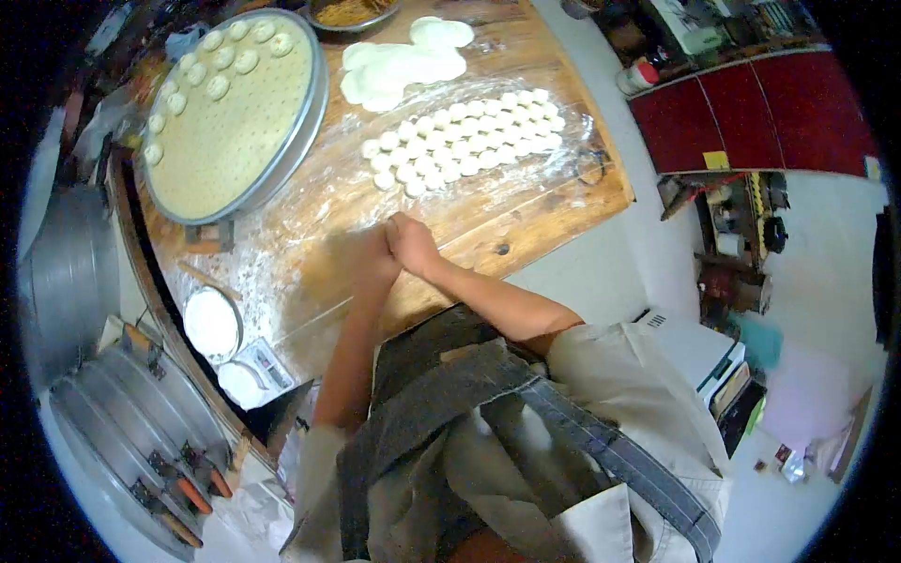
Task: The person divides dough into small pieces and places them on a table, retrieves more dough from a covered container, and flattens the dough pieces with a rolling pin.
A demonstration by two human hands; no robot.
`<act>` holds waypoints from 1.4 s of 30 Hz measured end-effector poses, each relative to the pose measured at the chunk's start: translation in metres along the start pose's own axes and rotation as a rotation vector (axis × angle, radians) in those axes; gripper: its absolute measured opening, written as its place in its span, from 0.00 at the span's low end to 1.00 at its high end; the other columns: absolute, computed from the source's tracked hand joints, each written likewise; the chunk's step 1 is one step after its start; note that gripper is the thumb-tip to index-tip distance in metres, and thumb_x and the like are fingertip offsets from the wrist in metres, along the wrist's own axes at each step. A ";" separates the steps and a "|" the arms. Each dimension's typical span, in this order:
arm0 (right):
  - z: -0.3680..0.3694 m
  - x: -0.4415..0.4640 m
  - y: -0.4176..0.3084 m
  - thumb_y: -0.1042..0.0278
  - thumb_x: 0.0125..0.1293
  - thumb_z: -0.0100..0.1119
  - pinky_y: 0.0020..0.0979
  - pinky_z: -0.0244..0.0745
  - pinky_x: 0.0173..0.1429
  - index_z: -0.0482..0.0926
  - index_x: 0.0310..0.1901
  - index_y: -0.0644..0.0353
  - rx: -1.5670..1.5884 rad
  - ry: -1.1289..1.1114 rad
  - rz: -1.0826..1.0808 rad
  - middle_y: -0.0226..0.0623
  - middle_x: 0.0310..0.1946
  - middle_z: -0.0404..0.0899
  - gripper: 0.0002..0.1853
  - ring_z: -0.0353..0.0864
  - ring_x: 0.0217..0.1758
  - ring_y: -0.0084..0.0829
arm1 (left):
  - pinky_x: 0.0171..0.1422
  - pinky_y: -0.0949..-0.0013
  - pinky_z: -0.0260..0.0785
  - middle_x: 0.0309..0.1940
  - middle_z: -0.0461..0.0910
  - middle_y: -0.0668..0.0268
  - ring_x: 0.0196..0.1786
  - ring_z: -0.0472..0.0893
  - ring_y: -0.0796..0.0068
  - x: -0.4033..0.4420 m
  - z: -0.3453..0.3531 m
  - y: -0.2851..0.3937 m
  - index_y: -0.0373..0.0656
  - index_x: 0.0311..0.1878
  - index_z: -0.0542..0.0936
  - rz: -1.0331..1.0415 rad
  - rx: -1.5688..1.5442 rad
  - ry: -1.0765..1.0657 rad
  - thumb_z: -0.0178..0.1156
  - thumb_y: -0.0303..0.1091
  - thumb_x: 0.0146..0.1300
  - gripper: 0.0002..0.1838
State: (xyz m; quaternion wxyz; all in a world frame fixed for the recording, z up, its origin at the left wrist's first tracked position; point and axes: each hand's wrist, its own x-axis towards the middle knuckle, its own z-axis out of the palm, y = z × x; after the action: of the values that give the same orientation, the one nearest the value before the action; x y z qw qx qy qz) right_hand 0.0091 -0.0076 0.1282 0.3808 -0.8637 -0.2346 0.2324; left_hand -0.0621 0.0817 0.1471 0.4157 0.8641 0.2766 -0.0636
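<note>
My left hand (374,258) and my right hand (410,244) are pressed together over the wooden table, just in front of the rows of dough pieces (460,139). Both look closed, the right fingers folded against the left hand. Whatever lies between them, if anything, is hidden. The small round white pieces sit close together on a floured patch. Behind them, flat dough wrappers (399,73) overlap in a pile. At the left, a large round steamer tray (221,131) carries several pleated buns (246,62) along its far and left edges.
A bowl of orange-brown filling (352,13) stands at the table's far edge. On the left are a rolling pin (208,280), a bowl of flour (212,324) and a kitchen scale (265,368). Stacked metal steamers (141,441) stand beside the table. Red cabinets (741,117) line the right.
</note>
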 end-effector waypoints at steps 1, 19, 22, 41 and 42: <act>-0.004 -0.001 -0.006 0.59 0.72 0.51 0.51 0.75 0.45 0.76 0.37 0.66 0.006 -0.019 -0.010 0.61 0.32 0.80 0.15 0.79 0.38 0.61 | 0.48 0.48 0.72 0.37 0.84 0.48 0.46 0.82 0.44 0.001 0.001 -0.001 0.38 0.44 0.83 -0.059 0.054 -0.036 0.56 0.47 0.65 0.20; -0.018 0.024 0.015 0.61 0.60 0.68 0.42 0.79 0.50 0.75 0.50 0.70 -0.073 -0.256 0.052 0.60 0.40 0.83 0.24 0.85 0.45 0.54 | 0.67 0.48 0.67 0.62 0.75 0.50 0.65 0.73 0.48 -0.045 -0.014 -0.081 0.42 0.64 0.74 -0.092 0.306 0.214 0.69 0.35 0.52 0.33; -0.023 0.014 0.016 0.60 0.60 0.68 0.45 0.79 0.49 0.74 0.49 0.71 -0.059 -0.236 0.083 0.61 0.40 0.83 0.24 0.85 0.44 0.56 | 0.71 0.50 0.65 0.66 0.71 0.47 0.68 0.70 0.43 -0.048 0.009 -0.122 0.40 0.69 0.68 0.063 0.305 0.277 0.68 0.34 0.53 0.38; -0.084 0.037 0.068 0.54 0.62 0.68 0.51 0.77 0.49 0.71 0.47 0.75 -0.196 0.243 0.248 0.63 0.37 0.82 0.28 0.82 0.44 0.60 | 0.60 0.52 0.70 0.51 0.80 0.49 0.58 0.77 0.49 -0.036 -0.013 -0.073 0.43 0.59 0.77 -0.032 0.260 0.083 0.70 0.37 0.52 0.29; -0.089 0.035 0.064 0.50 0.61 0.68 0.51 0.77 0.49 0.72 0.48 0.75 -0.229 0.238 0.259 0.63 0.38 0.82 0.30 0.82 0.46 0.59 | 0.58 0.52 0.70 0.50 0.80 0.50 0.56 0.78 0.51 -0.035 -0.017 -0.051 0.43 0.59 0.77 -0.052 0.124 0.020 0.71 0.38 0.53 0.29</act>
State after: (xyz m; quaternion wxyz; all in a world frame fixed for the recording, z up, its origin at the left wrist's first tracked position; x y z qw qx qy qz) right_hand 0.1024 -0.0746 0.1244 0.2719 -0.9457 -0.0998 0.1477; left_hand -0.1207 0.1055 0.1350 0.3566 0.8814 0.2985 -0.0827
